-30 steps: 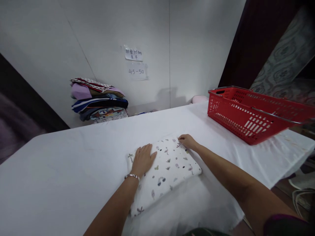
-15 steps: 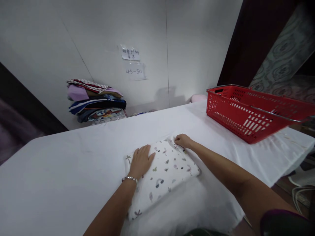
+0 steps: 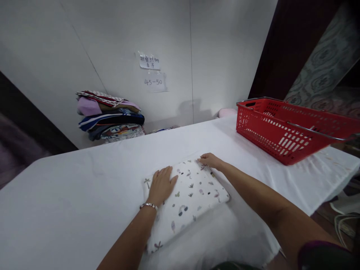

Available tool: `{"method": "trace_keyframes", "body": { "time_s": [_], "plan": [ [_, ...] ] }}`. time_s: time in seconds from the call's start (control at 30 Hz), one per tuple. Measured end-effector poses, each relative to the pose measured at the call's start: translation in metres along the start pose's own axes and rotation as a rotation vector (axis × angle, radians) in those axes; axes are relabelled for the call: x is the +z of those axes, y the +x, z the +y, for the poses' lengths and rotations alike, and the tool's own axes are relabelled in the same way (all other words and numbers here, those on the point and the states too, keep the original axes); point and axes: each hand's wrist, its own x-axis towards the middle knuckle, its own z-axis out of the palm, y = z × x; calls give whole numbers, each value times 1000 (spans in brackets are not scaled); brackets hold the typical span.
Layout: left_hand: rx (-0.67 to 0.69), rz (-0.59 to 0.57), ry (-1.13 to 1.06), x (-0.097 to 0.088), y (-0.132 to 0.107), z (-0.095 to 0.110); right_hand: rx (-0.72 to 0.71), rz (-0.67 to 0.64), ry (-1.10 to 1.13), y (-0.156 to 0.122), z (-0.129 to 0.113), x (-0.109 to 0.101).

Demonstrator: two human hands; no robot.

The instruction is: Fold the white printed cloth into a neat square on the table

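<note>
A folded white cloth [image 3: 194, 202] printed with small palms, flamingos and rainbows lies in front of me on the white-covered table [image 3: 70, 202]. My left hand [image 3: 162, 185] rests flat on its left part, fingers stretched out and palm down, with a bracelet [image 3: 149, 205] at the wrist. At the far right corner of the cloth is my right hand [image 3: 211, 160], its fingers closed in a pinch on the edge. The fingertips there are partly hidden.
A red plastic basket [image 3: 270, 129] with metal handles stands on the table at the right. Behind the far edge, a pile of folded fabrics [image 3: 112, 116] leans by the wall. Two paper signs [image 3: 154, 81] hang on the wall. Cables [image 3: 341, 228] show at the lower right.
The far right corner of the cloth, bunched up before, now lies flatter under my right hand, which has shifted very slightly. My left hand has stayed in place.
</note>
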Motion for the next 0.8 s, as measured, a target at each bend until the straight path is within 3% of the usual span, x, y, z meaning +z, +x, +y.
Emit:
{"method": "trace_keyframes", "body": {
  "time_s": [0.17, 0.37, 0.63, 0.73, 0.8],
  "plan": [
    [15, 30, 14, 1, -1, -1, 16, 21, -52, 8, -1, 6],
    [9, 81, 77, -1, -1, 3, 46, 126, -120, 12, 13, 12],
    [-20, 59, 48, 1, 0, 2, 70, 116, -240, 11, 13, 8],
    [-13, 65, 39, 1, 0, 2, 34, 158, -280, 4, 5, 9],
    [-19, 63, 36, 1, 0, 2, -92, 211, -353, -2, 0, 15]
  ]
}}
